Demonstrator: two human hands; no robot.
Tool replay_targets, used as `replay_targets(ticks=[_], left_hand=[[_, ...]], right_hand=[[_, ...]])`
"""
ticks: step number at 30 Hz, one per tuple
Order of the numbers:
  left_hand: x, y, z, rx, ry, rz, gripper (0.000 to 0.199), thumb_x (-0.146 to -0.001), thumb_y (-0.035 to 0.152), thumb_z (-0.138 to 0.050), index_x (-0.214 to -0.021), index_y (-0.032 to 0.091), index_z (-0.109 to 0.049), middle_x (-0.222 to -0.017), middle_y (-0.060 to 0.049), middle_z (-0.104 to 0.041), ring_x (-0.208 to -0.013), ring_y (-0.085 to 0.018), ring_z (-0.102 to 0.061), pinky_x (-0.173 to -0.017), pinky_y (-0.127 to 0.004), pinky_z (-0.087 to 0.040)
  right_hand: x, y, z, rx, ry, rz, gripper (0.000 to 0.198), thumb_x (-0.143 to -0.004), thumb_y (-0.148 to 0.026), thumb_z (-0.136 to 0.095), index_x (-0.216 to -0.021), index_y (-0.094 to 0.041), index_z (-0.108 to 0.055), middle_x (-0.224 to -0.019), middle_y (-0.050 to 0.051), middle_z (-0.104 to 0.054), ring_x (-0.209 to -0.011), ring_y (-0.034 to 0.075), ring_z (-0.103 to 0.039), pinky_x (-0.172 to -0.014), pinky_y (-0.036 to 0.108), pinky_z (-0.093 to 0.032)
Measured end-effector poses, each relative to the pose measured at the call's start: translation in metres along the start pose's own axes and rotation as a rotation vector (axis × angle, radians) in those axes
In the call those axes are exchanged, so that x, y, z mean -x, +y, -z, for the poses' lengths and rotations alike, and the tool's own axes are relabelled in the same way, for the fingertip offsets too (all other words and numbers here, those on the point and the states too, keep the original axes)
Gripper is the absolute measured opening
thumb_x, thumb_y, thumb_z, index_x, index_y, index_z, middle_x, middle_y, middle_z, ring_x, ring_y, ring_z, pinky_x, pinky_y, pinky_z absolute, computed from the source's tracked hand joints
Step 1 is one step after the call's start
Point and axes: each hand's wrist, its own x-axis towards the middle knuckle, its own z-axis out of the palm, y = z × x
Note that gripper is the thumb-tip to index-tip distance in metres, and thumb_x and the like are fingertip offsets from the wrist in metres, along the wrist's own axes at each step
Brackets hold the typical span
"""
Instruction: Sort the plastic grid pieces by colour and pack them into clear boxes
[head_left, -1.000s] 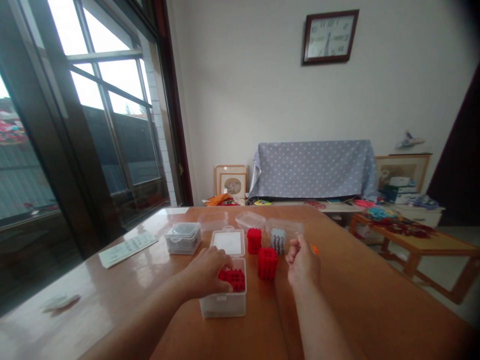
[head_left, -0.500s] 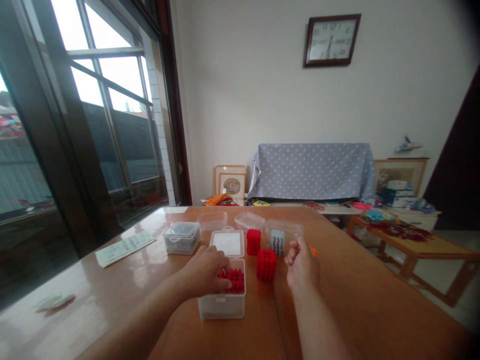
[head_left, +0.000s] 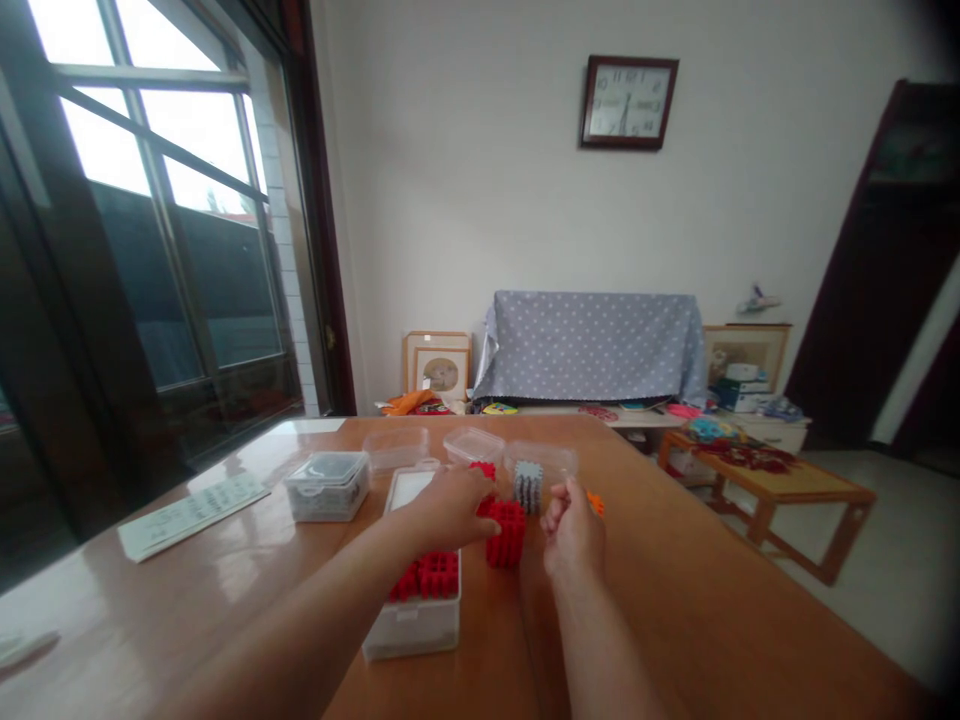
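My left hand (head_left: 457, 505) reaches over the open box with thumb and fingers apart, at the rear red stack (head_left: 482, 468). That stack of toothed plastic pieces is partly hidden by the hand; contact is unclear. Close to the thumb stands a front red stack (head_left: 507, 537). Below my left forearm is a clear plastic box (head_left: 412, 630) holding more red pieces (head_left: 437, 575). To the right, my right hand (head_left: 574, 525) is raised with its fingers curled closed; what they hold, if anything, cannot be made out. A grey toothed stack (head_left: 528, 487) stands just left of it.
Orange pieces (head_left: 596, 503) lie behind my right hand. A lidded clear box (head_left: 328, 487) and a written paper sheet (head_left: 195, 515) sit at the left of the table (head_left: 712, 610). Clear trays (head_left: 395, 450) line the far edge. A low wooden bench (head_left: 817, 490) stands beyond, right.
My left hand has left the red pieces in the box and moved forward and right to the red stacks. My right hand stays curled near the grey stack. The view has swung right.
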Motion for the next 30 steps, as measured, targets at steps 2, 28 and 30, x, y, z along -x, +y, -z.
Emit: replay_targets(ticks=[2,28,30], left_hand=[[-0.01,0.0,-0.007,-0.068,-0.026,-0.008,0.043,-0.074,0.051,-0.075,-0.109,0.026,-0.072,-0.115,-0.01,-0.071,-0.11,-0.036,-0.061,-0.092,-0.047,-0.045],[-0.031,0.0,-0.019,-0.013,-0.041,0.065,0.036,-0.066,0.048,-0.078,-0.092,0.023,-0.071,-0.101,-0.007,-0.071,-0.101,-0.032,-0.063,-0.091,-0.044,-0.046],[-0.029,-0.003,-0.018,0.011,-0.02,0.066,0.042,-0.067,0.046,-0.077,-0.102,0.023,-0.07,-0.104,-0.007,-0.071,-0.101,-0.031,-0.063,-0.09,-0.042,-0.047]], right_hand=[[0.0,0.0,0.0,0.002,0.006,0.004,0.03,-0.085,-0.047,-0.058,-0.071,-0.022,-0.052,-0.042,-0.012,-0.035,-0.036,0.007,-0.027,-0.038,0.021,-0.024],[-0.002,0.002,0.002,0.058,-0.001,0.035,0.034,-0.083,-0.051,-0.064,-0.069,-0.021,-0.056,-0.043,-0.01,-0.039,-0.038,0.008,-0.031,-0.038,0.021,-0.025],[-0.003,0.002,0.002,0.06,0.003,0.044,0.033,-0.083,-0.049,-0.065,-0.07,-0.02,-0.057,-0.044,-0.01,-0.04,-0.038,0.008,-0.032,-0.038,0.021,-0.026]])
